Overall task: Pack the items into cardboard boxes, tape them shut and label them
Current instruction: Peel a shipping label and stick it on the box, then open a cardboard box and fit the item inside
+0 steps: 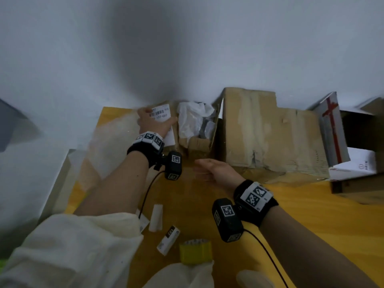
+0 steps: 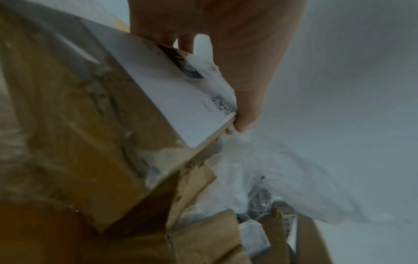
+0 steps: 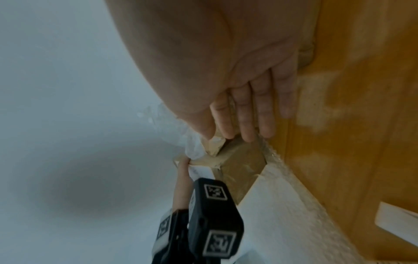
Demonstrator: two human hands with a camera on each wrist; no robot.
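The labelled flap [image 1: 164,119] of the small open cardboard box [image 1: 195,142] is gripped by the left hand [image 1: 154,121], thumb on one face and fingers on the other. The right hand [image 1: 216,171] is held flat with straight fingers just in front of that box, nothing being grasped. Clear plastic-wrapped items [image 1: 193,117] are seen inside the box, just right of the left hand, and a yellow tape roll [image 1: 195,251] lies near the right wrist.

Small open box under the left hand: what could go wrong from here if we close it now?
The left hand grips the small open box by its labelled flap only, so the worn cardboard may tear or tip. The plastic-wrapped items bulge above the rim and could jam the flaps. The right hand hovers open, not yet steadying it. The yellow tape roll lies far back by the person.
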